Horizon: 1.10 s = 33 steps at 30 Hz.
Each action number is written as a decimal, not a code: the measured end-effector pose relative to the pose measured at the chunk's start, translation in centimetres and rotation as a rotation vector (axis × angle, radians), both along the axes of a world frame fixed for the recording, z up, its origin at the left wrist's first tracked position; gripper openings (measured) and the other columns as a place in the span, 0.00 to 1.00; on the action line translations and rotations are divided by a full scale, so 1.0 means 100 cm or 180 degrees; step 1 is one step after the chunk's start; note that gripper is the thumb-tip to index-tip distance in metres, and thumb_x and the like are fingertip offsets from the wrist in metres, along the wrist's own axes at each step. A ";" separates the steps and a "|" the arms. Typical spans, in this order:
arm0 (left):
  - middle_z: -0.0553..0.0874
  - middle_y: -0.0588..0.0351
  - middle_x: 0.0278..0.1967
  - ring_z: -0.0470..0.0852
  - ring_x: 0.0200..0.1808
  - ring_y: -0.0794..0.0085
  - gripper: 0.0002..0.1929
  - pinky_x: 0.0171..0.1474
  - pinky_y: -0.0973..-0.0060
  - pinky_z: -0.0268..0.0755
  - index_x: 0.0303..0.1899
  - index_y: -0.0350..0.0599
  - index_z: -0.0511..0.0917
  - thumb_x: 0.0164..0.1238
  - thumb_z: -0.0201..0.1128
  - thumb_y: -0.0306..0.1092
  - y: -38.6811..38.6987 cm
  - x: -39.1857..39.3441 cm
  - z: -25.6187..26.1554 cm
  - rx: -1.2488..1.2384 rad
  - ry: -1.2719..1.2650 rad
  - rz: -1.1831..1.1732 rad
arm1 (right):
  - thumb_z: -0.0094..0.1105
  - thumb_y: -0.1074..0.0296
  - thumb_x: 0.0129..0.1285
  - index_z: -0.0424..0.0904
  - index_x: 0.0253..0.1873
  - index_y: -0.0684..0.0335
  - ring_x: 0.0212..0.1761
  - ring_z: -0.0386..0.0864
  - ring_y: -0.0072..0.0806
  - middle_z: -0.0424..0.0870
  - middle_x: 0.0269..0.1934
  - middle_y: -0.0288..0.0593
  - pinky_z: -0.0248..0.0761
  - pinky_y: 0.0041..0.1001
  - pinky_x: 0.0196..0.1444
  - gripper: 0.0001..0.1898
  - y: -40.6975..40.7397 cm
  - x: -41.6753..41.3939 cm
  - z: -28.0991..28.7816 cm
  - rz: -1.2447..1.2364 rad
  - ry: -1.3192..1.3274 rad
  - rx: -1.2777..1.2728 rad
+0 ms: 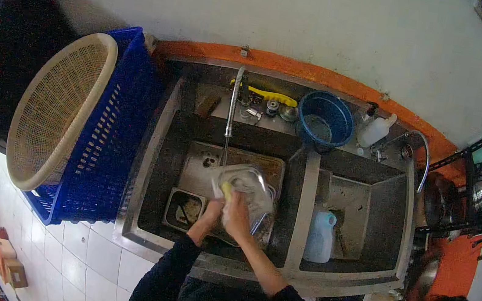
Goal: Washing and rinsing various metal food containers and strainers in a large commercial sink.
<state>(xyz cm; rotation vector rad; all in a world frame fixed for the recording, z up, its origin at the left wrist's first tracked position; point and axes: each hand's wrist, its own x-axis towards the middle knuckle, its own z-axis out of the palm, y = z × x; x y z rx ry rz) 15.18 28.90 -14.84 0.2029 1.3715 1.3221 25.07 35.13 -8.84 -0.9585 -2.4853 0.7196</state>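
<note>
In the left basin of a steel double sink [302, 214], my left hand [212, 213] grips the near left edge of a clear rectangular container [259, 185]. My right hand [236, 214] holds a yellow sponge [226, 190] against the inside of the container, which looks blurred and soapy. A thin stream of water falls from the spring-neck faucet [232, 103] at the container's far left edge. Beneath, a large metal tray [204, 151] lies on the basin floor. Left of my hands sits a small steel pan [172, 208] with murky residue and a dark utensil inside.
A blue crate [123, 134] with a beige mesh basket [61, 111] stands left of the sink. On the back ledge are a yellow-handled brush [274, 96], a blue bucket [326, 121] and a white bottle [375, 131]. A translucent jug [320, 240] is in the right basin.
</note>
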 end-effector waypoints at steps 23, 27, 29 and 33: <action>0.70 0.46 0.46 0.71 0.44 0.61 0.26 0.46 0.65 0.65 0.51 0.35 0.59 0.59 0.46 0.47 -0.003 -0.022 0.017 0.0400 -0.1635 0.0076 | 0.54 0.80 0.40 0.68 0.45 0.63 0.46 0.68 0.42 0.72 0.37 0.51 0.63 0.34 0.47 0.21 -0.011 0.041 -0.013 0.0559 0.0570 0.0173; 0.73 0.50 0.39 0.73 0.39 0.65 0.17 0.42 0.68 0.67 0.46 0.34 0.64 0.59 0.45 0.36 -0.012 -0.024 -0.001 -0.0428 -0.1392 0.0366 | 0.51 0.81 0.42 0.72 0.42 0.64 0.51 0.63 0.42 0.70 0.46 0.49 0.56 0.33 0.54 0.18 -0.014 0.037 -0.025 0.0637 0.0304 -0.1158; 0.74 0.54 0.35 0.73 0.34 0.68 0.14 0.36 0.73 0.66 0.43 0.33 0.66 0.58 0.47 0.31 -0.016 -0.024 -0.007 -0.0331 -0.1258 -0.0399 | 0.50 0.81 0.42 0.72 0.41 0.64 0.49 0.65 0.42 0.71 0.45 0.49 0.58 0.33 0.52 0.16 -0.007 0.032 -0.034 0.0731 0.0623 -0.1011; 0.74 0.58 0.33 0.71 0.30 0.73 0.14 0.29 0.75 0.64 0.44 0.35 0.65 0.56 0.49 0.30 -0.021 -0.011 -0.007 -0.0528 -0.1014 -0.0749 | 0.49 0.78 0.45 0.73 0.40 0.65 0.40 0.71 0.44 0.74 0.38 0.54 0.63 0.36 0.42 0.14 0.017 0.014 -0.053 0.0295 0.0706 -0.0684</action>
